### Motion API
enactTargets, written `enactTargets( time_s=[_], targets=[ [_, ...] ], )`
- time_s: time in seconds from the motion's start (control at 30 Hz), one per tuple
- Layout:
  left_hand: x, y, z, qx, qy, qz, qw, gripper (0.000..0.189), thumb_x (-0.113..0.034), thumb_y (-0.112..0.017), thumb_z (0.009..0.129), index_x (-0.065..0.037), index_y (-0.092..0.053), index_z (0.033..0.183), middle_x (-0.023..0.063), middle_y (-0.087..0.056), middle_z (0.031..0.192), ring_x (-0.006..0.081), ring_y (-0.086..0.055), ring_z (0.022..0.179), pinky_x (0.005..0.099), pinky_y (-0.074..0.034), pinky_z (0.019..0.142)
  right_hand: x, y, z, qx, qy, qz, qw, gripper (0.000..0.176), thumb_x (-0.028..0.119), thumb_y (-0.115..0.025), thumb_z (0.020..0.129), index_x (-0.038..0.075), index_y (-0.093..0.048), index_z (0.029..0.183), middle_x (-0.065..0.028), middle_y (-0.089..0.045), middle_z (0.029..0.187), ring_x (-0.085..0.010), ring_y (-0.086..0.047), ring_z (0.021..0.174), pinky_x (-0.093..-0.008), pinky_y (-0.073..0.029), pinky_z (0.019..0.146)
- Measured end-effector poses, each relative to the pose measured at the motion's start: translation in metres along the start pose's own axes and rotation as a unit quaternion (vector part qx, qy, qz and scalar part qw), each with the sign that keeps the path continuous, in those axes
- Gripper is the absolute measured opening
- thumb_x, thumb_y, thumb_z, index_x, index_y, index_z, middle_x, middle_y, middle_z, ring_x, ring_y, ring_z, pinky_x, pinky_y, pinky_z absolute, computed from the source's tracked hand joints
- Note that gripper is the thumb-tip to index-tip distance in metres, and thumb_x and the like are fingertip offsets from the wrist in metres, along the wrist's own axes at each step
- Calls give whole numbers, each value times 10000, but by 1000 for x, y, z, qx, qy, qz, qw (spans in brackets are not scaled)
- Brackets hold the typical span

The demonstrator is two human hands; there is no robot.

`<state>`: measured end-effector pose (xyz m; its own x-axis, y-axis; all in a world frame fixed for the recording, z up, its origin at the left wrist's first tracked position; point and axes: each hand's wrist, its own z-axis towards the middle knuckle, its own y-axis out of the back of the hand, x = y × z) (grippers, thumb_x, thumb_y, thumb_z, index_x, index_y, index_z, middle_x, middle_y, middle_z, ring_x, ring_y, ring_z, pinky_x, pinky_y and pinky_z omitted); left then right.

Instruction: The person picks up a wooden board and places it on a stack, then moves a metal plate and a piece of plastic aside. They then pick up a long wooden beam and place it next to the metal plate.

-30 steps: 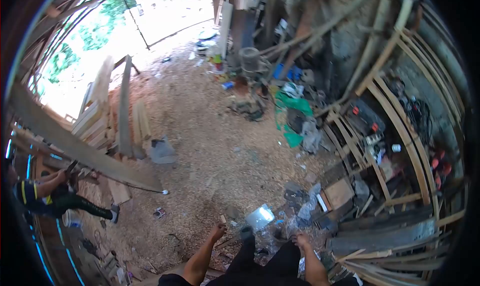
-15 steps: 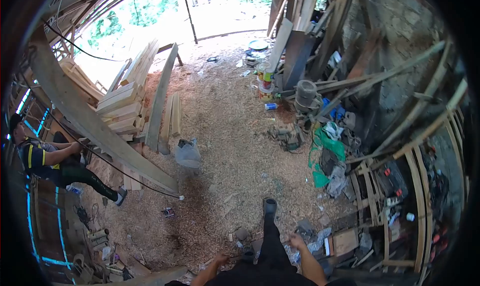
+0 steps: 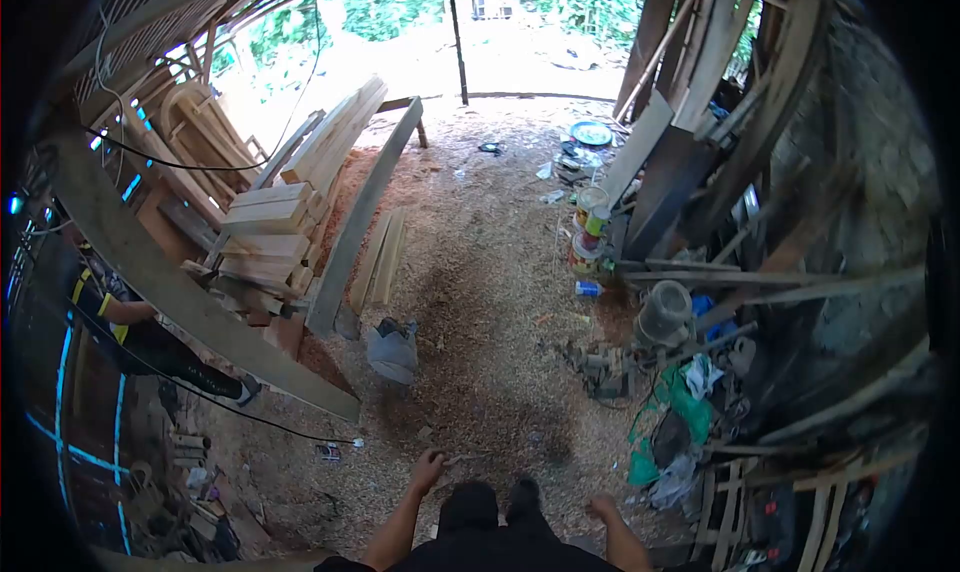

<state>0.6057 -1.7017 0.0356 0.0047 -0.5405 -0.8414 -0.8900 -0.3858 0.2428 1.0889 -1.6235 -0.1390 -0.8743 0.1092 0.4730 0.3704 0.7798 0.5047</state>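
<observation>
My left hand (image 3: 428,470) is in front of my body at the bottom centre, fingers closed. A thin, pale stick-like thing (image 3: 464,459) juts from it to the right; its exact kind is too small to make out. Lower right, my right hand (image 3: 603,508) hangs beside my body with fingers curled in, and nothing shows in it. Between the hands are my dark-clad legs and a dark boot (image 3: 523,493) on the shaving-covered ground (image 3: 480,362). A grey bag (image 3: 392,352) stands on the ground ahead of my left hand.
Stacked timber (image 3: 268,217) and a long leaning plank (image 3: 365,222) are on the left, where a seated person (image 3: 130,317) is partly hidden by a curved beam (image 3: 220,322). A cable (image 3: 250,424) crosses the ground. Buckets (image 3: 664,314), green sacking (image 3: 688,407) and boards line the right.
My view has moved forward and turned left, so the timber and buckets sit further right. My left hand has risen, still holding the thin thing. The seated person is now more hidden by the beam.
</observation>
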Motion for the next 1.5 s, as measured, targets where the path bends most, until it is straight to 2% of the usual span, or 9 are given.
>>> enactTargets(
  time_s=[0.07, 0.23, 0.33, 0.43, 0.63, 0.67, 1.0, 1.27, 1.5],
  targets=[
    [-62, -10, 21, 20, 27, -3, 999, 288, -174, -450, 846, -10, -512, 1074, 108, -583, 949, 197, -571, 839, 296, -450, 715, 91, 77, 22, -36, -133, 304, 943, 287, 192, -419, 839, -4, -501, 1032, -121, -602, 847, -233, -601, 670, -334, -475, 522],
    [-25, -15, 105, 19, 79, 44, 996, 320, -197, -467, 839, 2, -498, 1088, 128, -567, 1008, 204, -578, 841, 300, -463, 685, 211, 184, 104, -57, -80, 324, 941, 285, 177, -437, 852, 13, -473, 1083, -111, -593, 842, -196, -587, 666, -306, -467, 527],
    [2, 0, 122, 11, 287, 36, 957, 289, -165, -453, 828, 29, -543, 1022, 135, -579, 972, 233, -580, 786, 326, -458, 652, 277, 225, 138, -49, -57, 306, 949, 296, 144, -463, 815, 1, -508, 1071, -109, -607, 823, -170, -586, 642, -269, -458, 519],
    [115, 28, 192, 170, 129, 389, 896, 324, -193, -495, 806, 37, -532, 1031, 131, -540, 1055, 261, -542, 886, 352, -448, 724, 288, 237, 185, -45, -63, 244, 967, 279, 155, -479, 804, 23, -531, 1044, -113, -604, 818, -165, -586, 650, -281, -460, 526],
    [34, 62, 314, 111, 228, 209, 944, 322, -182, -482, 794, 0, -523, 1058, 133, -557, 1012, 250, -547, 901, 360, -465, 714, 243, 238, 261, 15, -218, 302, 928, 274, 217, -513, 794, 32, -557, 991, -156, -580, 893, -267, -592, 732, -410, -473, 586],
    [-48, 54, 326, -57, 329, -9, 943, 288, -168, -484, 794, 12, -533, 1015, 135, -578, 908, 221, -579, 793, 336, -477, 644, 238, 242, 277, 35, -237, 312, 919, 283, 217, -513, 798, 21, -554, 997, -157, -581, 896, -276, -593, 736, -428, -469, 585],
    [-294, 18, 598, 36, 117, -41, 992, 261, -106, -441, 797, 15, -511, 1018, 125, -589, 854, 196, -586, 678, 289, -454, 582, 422, 389, 428, -5, -168, 288, 943, 250, 155, -474, 808, 5, -537, 998, -149, -578, 908, -247, -576, 720, -408, -480, 608],
    [-311, 37, 730, 41, 96, 267, 958, 298, -122, -491, 780, 38, -479, 1031, 138, -583, 867, 217, -595, 764, 330, -472, 644, 537, 533, 576, -46, -165, 334, 927, 224, 162, -472, 796, 21, -590, 925, -114, -612, 796, -208, -601, 678, -349, -492, 593],
    [-343, 38, 839, 7, 152, -30, 988, 373, -111, -521, 792, 52, -406, 1106, 152, -533, 999, 246, -577, 847, 354, -487, 667, 587, 628, 696, 0, -76, 119, 990, 260, 200, -486, 787, -9, -595, 898, -116, -628, 803, -218, -615, 676, -335, -489, 585]
  ],
)
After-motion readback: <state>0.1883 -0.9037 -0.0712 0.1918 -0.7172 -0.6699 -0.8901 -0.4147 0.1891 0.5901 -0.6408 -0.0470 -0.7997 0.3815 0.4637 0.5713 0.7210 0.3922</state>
